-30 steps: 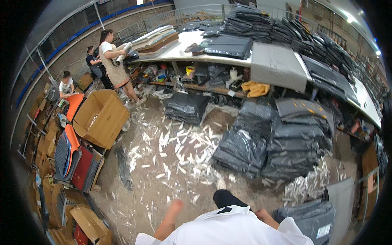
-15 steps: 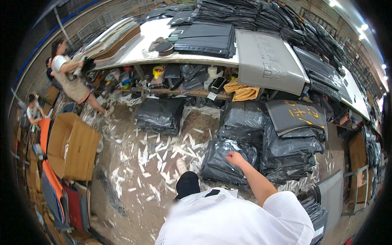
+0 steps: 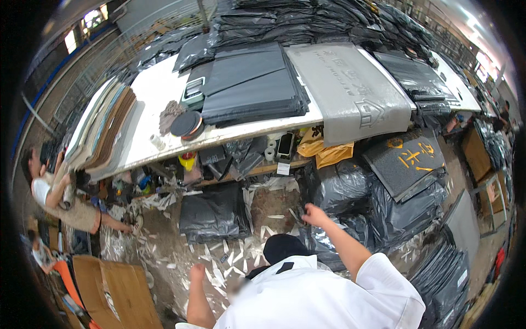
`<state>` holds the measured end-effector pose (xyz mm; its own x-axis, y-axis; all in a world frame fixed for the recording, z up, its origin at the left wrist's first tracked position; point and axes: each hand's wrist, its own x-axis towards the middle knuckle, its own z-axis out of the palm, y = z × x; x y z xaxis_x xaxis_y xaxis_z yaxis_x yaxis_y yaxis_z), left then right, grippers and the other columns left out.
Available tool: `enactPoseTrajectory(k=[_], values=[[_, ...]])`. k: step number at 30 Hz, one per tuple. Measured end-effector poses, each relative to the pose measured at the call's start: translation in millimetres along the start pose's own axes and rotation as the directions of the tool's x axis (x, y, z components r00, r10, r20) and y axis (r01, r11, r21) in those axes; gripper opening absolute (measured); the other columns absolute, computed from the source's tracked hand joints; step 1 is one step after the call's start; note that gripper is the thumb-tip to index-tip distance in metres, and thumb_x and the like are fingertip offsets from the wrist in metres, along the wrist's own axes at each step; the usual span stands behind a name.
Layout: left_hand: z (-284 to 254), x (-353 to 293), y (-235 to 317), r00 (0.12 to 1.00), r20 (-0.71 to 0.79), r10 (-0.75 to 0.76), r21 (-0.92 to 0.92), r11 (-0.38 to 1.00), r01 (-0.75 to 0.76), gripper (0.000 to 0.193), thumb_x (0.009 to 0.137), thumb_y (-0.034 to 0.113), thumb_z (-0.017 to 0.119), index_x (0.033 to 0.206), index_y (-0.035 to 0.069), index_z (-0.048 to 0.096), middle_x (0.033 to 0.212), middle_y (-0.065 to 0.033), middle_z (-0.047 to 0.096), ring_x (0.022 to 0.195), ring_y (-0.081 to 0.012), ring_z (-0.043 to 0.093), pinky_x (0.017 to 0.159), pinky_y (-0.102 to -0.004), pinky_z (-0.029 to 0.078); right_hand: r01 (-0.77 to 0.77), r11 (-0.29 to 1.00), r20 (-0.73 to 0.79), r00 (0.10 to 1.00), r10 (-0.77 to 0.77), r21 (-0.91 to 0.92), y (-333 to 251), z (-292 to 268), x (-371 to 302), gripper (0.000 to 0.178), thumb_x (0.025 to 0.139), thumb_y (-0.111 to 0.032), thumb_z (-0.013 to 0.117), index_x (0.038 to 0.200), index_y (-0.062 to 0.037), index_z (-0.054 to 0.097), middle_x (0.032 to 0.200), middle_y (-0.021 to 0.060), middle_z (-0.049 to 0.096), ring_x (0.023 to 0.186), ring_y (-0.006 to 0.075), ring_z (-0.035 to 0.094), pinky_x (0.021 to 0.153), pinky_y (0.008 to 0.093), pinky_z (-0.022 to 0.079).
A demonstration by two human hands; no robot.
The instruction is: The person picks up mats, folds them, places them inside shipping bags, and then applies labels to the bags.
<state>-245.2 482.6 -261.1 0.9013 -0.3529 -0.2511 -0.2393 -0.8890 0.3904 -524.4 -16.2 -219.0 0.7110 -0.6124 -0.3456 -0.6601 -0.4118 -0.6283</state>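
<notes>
My right hand [image 3: 313,214] reaches forward with curled fingers at the left edge of a black plastic-wrapped stack [image 3: 342,225]. Whatever those fingers hold, if anything, is too small to make out. Lower and to the left, my left hand [image 3: 197,272] hangs over the littered floor, its fingers hidden from above. Ahead of it lies another black plastic bundle [image 3: 212,211]. A dark grey mat with yellow characters [image 3: 406,160] rests on the wrapped stacks at the right.
A long white table [image 3: 150,90] carries black packs [image 3: 249,82], a grey embossed mat [image 3: 356,90] and layered brown sheets [image 3: 112,123]. A phone [image 3: 285,145] and yellow cloth [image 3: 326,151] are beneath its edge. Another person [image 3: 71,200] stands at left beside a cardboard box [image 3: 129,293].
The view has shifted towards the table. My left hand has come into sight. My right hand has gone from above the wrapped stack to its left edge.
</notes>
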Motion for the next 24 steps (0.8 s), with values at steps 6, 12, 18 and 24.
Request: enactPoseTrajectory(k=[6, 12, 18, 24], values=[[-76.9, 160.6, 267.5, 0.927, 0.040, 0.372, -0.363, 0.870, -0.333, 0.024, 0.083, 0.017, 0.059, 0.104, 0.005, 0.059, 0.081, -0.0086, 0.064, 0.073, -0.0132, 0.060, 0.067, -0.0261, 0.048, 0.045, 0.998, -0.627, 0.777, -0.055, -0.032, -58.6, -142.6, 144.2, 0.048, 0.072, -0.022, 0.064, 0.112, -0.0010, 0.049, 0.116, 0.0200, 0.047, 0.108, 0.0371, 0.043, 0.091, 0.0435, 0.038], [-56.6, 240.2, 486.6, 0.703, 0.215, 0.677, -0.603, 0.659, -0.450, 0.022, 0.086, 0.016, 0.056, 0.104, 0.003, 0.059, 0.089, -0.0092, 0.063, 0.079, -0.0131, 0.060, 0.070, -0.0264, 0.047, -0.292, 0.909, -0.852, 0.510, -0.116, -0.299, -61.2, -239.3, 264.1, 0.037, 0.070, -0.026, 0.067, 0.098, -0.0058, 0.056, 0.107, 0.0145, 0.050, 0.105, 0.0310, 0.045, 0.089, 0.0455, 0.036], [-35.8, 297.8, 697.3, 0.392, 0.137, 0.910, -0.419, 0.412, -0.809, 0.020, 0.085, 0.013, 0.054, 0.102, 0.005, 0.061, 0.096, -0.0121, 0.062, 0.084, -0.0258, 0.060, 0.074, -0.0323, 0.047, -0.226, 0.916, -0.775, 0.619, -0.129, -0.333, -20.4, -267.6, 289.2, 0.017, 0.080, -0.024, 0.056, 0.081, -0.0067, 0.055, 0.072, 0.0104, 0.059, 0.074, 0.0284, 0.058, 0.060, 0.0375, 0.044], [36.8, 366.9, 853.4, 0.465, 0.263, 0.845, 0.116, 0.450, -0.885, 0.028, 0.078, 0.022, 0.061, 0.097, 0.003, 0.055, 0.100, -0.0138, 0.057, 0.089, -0.0331, 0.059, 0.075, -0.0395, 0.049, 0.022, 0.838, -0.689, 0.582, 0.433, 0.545, 14.7, -297.4, 276.6, 0.020, 0.084, -0.022, 0.053, 0.081, -0.0025, 0.057, 0.066, 0.0091, 0.057, 0.063, 0.0206, 0.053, 0.062, 0.0321, 0.041]])
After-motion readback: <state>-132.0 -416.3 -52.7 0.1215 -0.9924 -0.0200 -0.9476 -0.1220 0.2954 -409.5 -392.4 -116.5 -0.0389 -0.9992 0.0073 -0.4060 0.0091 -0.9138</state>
